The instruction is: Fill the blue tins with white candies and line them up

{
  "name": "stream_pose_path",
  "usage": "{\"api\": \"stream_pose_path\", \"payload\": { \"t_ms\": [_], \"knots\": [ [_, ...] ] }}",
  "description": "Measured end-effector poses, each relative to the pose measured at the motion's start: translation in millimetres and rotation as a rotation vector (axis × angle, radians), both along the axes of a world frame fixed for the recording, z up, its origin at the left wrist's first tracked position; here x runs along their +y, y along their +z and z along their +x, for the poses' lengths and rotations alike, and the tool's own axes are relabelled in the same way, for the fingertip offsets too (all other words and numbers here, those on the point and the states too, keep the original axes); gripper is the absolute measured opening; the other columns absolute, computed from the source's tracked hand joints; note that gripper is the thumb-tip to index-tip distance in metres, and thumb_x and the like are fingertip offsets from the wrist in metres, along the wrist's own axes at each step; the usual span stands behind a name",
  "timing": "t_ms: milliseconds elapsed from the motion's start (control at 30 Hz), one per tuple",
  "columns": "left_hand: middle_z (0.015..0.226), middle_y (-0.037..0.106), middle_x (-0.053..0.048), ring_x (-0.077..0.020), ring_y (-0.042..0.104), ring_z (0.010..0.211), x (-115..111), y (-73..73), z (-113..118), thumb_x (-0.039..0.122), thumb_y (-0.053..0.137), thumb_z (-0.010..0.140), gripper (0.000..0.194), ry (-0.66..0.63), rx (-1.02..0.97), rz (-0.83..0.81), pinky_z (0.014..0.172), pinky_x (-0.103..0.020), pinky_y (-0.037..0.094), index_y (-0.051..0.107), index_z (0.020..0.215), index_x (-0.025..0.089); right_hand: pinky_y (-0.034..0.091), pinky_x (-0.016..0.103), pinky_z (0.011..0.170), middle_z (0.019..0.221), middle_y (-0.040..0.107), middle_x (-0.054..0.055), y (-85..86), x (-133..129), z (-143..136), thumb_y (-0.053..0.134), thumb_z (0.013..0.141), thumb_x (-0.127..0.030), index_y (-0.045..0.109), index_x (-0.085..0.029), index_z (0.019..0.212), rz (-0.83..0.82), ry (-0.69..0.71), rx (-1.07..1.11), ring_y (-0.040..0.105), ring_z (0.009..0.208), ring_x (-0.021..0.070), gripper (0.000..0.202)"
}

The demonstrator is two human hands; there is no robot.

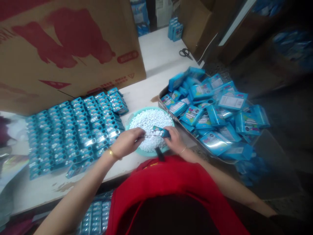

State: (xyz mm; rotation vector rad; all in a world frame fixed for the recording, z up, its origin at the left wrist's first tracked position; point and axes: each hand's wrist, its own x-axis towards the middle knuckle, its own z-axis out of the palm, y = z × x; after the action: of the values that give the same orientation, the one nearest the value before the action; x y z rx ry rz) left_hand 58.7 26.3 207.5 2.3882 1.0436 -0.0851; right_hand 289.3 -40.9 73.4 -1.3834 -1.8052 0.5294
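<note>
A small blue candy box (160, 131) is gripped in my right hand (175, 140), fingers wrapped round its near end. White candies show at the box's upper side. Both hands are over a round mint-green basin (129, 121) full of small white candies (150, 119). My left hand (130, 139) is closed in a pinch at the basin's left side, just left of the box. What lies between its fingertips is too small to make out.
Rows of blue boxes (80, 130) cover the table's left side, before a large cardboard carton (73, 42). A carton heaped with blue boxes (210, 114) stands at right. Scissors (185, 53) and several upright boxes (175, 29) are at the back of the white table (156, 45).
</note>
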Motion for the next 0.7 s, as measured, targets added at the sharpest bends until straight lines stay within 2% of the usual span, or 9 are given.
{"api": "stream_pose_path", "payload": {
  "t_ms": [133, 233, 300, 367, 400, 467, 567, 633, 700],
  "knots": [
    [0.087, 0.062, -0.009, -0.0213, 0.059, 0.075, -3, 31.3, 31, 0.019, 0.042, 0.09, 0.018, -0.055, 0.353, 0.107, 0.06, -0.029, 0.043, 0.059, 0.092, 0.018, 0.049, 0.046, 0.091, 0.109, 0.062, 0.012, -1.0, 0, -4, 0.051, 0.079, -0.014, 0.051, -0.019, 0.12, 0.013, 0.037, 0.014, 0.056, 0.104, 0.0274, 0.041],
    [0.089, 0.061, -0.011, -0.0242, 0.058, 0.077, -9, 48.9, 49, 0.011, 0.038, 0.088, 0.024, -0.096, 0.466, 0.147, 0.058, -0.032, 0.042, 0.06, 0.095, 0.018, 0.049, 0.047, 0.091, 0.11, 0.062, 0.012, -2.9, -1, -5, 0.051, 0.081, -0.016, 0.05, -0.02, 0.121, 0.006, 0.047, 0.025, 0.057, 0.103, 0.0276, 0.04],
    [0.089, 0.061, -0.01, -0.0247, 0.058, 0.079, -12, 53.8, 49, 0.009, 0.037, 0.087, 0.026, -0.104, 0.469, 0.157, 0.059, -0.032, 0.041, 0.06, 0.096, 0.018, 0.049, 0.047, 0.091, 0.111, 0.061, 0.012, -4.4, -2, -4, 0.051, 0.082, -0.017, 0.05, -0.02, 0.121, 0.003, 0.05, 0.03, 0.057, 0.104, 0.0278, 0.039],
    [0.09, 0.061, -0.01, -0.0245, 0.057, 0.082, -12, 47.5, 38, 0.012, 0.038, 0.089, 0.023, -0.053, 0.438, 0.177, 0.061, -0.032, 0.042, 0.059, 0.096, 0.018, 0.049, 0.047, 0.09, 0.11, 0.061, 0.013, -4.5, -3, -2, 0.051, 0.082, -0.018, 0.05, -0.019, 0.12, 0.0, 0.042, 0.034, 0.057, 0.104, 0.0278, 0.038],
    [0.091, 0.061, -0.009, -0.0241, 0.057, 0.083, -11, 38.6, 28, 0.016, 0.038, 0.09, 0.021, -0.003, 0.418, 0.181, 0.063, -0.032, 0.042, 0.059, 0.096, 0.019, 0.049, 0.047, 0.09, 0.11, 0.061, 0.013, -3.7, -4, 0, 0.051, 0.082, -0.018, 0.05, -0.019, 0.119, -0.007, 0.03, 0.036, 0.057, 0.104, 0.0278, 0.037],
    [0.093, 0.061, -0.009, -0.023, 0.058, 0.084, -12, 8.1, 3, 0.022, 0.041, 0.091, 0.017, 0.122, 0.408, 0.152, 0.065, -0.03, 0.043, 0.057, 0.095, 0.019, 0.049, 0.046, 0.09, 0.11, 0.061, 0.012, -0.6, -5, 5, 0.053, 0.083, -0.019, 0.05, -0.02, 0.118, -0.037, -0.01, 0.047, 0.057, 0.104, 0.0273, 0.035],
    [0.094, 0.061, -0.009, -0.0229, 0.059, 0.086, -19, -61.6, -23, 0.023, 0.046, 0.089, 0.012, 0.285, 0.433, 0.021, 0.069, -0.03, 0.044, 0.057, 0.092, 0.018, 0.049, 0.044, 0.09, 0.109, 0.061, 0.011, 4.7, -6, 14, 0.056, 0.085, -0.027, 0.05, -0.022, 0.118, -0.089, -0.096, 0.071, 0.058, 0.104, 0.0268, 0.034],
    [0.097, 0.061, -0.011, -0.0239, 0.059, 0.091, -26, -110.8, -22, 0.019, 0.049, 0.086, 0.011, 0.392, 0.315, -0.07, 0.075, -0.032, 0.046, 0.057, 0.094, 0.017, 0.049, 0.044, 0.09, 0.108, 0.061, 0.01, 6.5, -6, 19, 0.057, 0.085, -0.031, 0.049, -0.022, 0.117, -0.092, -0.15, 0.084, 0.059, 0.103, 0.0265, 0.035],
    [0.102, 0.062, -0.012, -0.0239, 0.059, 0.097, -31, -151.1, -6, 0.02, 0.049, 0.087, 0.014, 0.477, 0.179, -0.103, 0.083, -0.034, 0.046, 0.056, 0.099, 0.017, 0.049, 0.044, 0.09, 0.108, 0.062, 0.01, 6.5, -6, 22, 0.06, 0.084, -0.035, 0.05, -0.022, 0.117, -0.084, -0.192, 0.09, 0.059, 0.102, 0.0263, 0.037]
  ]
}}
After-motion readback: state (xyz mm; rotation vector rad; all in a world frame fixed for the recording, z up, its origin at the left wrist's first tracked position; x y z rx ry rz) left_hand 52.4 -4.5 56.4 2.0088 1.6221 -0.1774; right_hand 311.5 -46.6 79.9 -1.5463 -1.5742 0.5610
